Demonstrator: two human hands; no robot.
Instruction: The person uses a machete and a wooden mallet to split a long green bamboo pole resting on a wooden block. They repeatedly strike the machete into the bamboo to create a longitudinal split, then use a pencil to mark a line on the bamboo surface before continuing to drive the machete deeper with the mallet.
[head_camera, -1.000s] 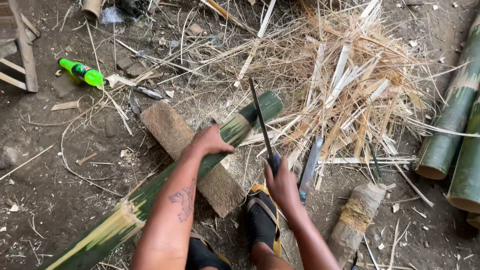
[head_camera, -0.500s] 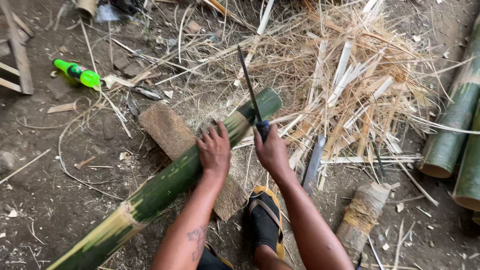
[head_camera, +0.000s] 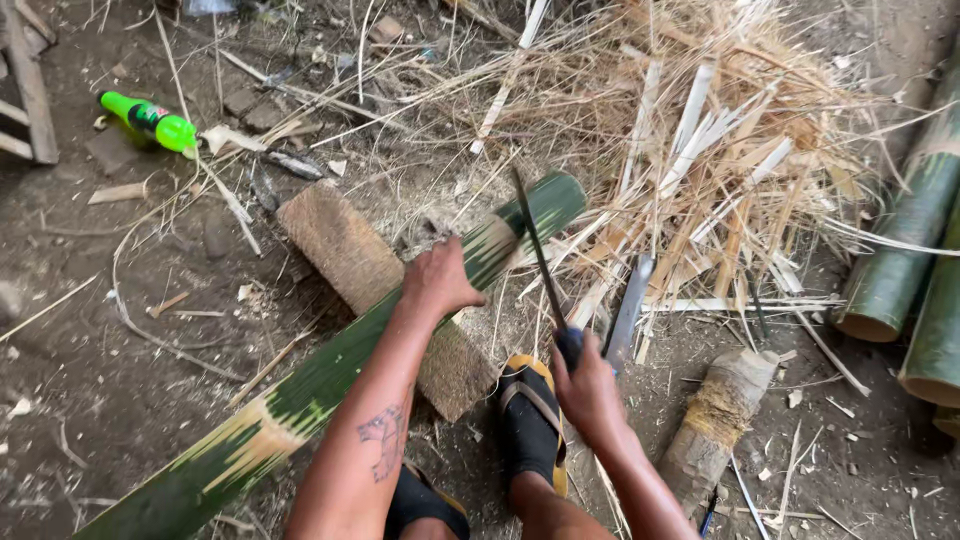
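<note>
Bamboo pole (head_camera: 330, 370) is seen in the head view lying slantwise across a wooden block (head_camera: 350, 250) on the dirt floor (head_camera: 110, 350), its green far end raised toward a heap of dry bamboo strips (head_camera: 720, 150). The left hand (head_camera: 437, 280) is pressed flat on top of the pole just past the block, fingers spread over the curve and not closed round it. The right hand (head_camera: 590, 385) is clenched on the dark handle of a long blade (head_camera: 535, 250), which is held up with its tip near the pole's far end, apart from the surface. A sandalled foot (head_camera: 530, 420) is planted between the two arms, close to the block.

For a clean stroke, the pole is best kept pinned firmly against the block so that it cannot roll, and the blade is best brought down well beyond the left fingers, along the grain and away from the foot. A second blade (head_camera: 628, 310) lying by the strips is better left clear of the swing. A green bottle (head_camera: 150, 120) lies well apart, upper left; thick bamboo stems (head_camera: 900, 250) rest at the right.
</note>
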